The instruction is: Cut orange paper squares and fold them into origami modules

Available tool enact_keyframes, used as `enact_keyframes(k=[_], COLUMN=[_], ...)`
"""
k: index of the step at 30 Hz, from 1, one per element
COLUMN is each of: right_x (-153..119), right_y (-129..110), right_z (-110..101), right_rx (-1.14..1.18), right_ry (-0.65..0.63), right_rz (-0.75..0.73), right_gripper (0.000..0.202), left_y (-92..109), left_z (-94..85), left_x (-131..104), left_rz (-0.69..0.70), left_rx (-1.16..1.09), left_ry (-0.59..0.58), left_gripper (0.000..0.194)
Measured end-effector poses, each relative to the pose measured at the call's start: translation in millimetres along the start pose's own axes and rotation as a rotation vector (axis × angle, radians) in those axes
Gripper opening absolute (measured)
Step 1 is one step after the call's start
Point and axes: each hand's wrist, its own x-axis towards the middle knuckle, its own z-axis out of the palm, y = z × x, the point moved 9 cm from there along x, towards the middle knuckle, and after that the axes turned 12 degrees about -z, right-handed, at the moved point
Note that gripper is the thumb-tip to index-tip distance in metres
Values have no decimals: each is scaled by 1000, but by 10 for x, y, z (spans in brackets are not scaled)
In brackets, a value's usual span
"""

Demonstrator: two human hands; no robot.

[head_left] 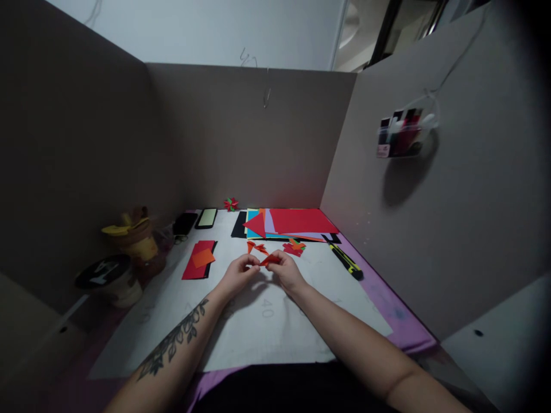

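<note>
While pinched by both hands | red folded paper [269, 260] | long axis left-right, level

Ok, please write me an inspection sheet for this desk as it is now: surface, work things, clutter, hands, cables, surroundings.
Surface: white sheet over a purple mat.
Work things: small red folded paper held between both hands; more folded pieces just beyond.
Clutter: stack of coloured paper, red card, two phones, yellow-black cutter, paper star, cups.
Hands: left hand and right hand both pinch the paper.
Cables: white cord on the right wall.
Surroundings: cardboard walls on three sides.
</note>
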Motion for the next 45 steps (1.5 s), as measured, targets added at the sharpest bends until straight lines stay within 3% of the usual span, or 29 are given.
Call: enact_keyframes(k=[12, 26, 35, 40, 45], right_x=[-98, -88, -69, -51, -63], right_y=[135, 96, 60, 61, 30], right_z=[114, 146, 84, 20, 48], right_rx=[223, 114, -45, -68, -98], right_ry=[18, -50, -27, 29, -2], right_rz=[185, 99, 25, 15, 37], right_gripper=[26, 22, 17, 17, 19], left_y=[131, -82, 72, 61, 70], left_z=[-51, -99, -56, -87, -83], left_x=[-64, 23, -42, -43, -58], left_rz=[214, -67, 13, 22, 45], left_rx=[187, 28, 69, 100, 150], left_ry=[136, 161, 179, 225, 232], left_gripper=[15, 17, 13, 13, 11])
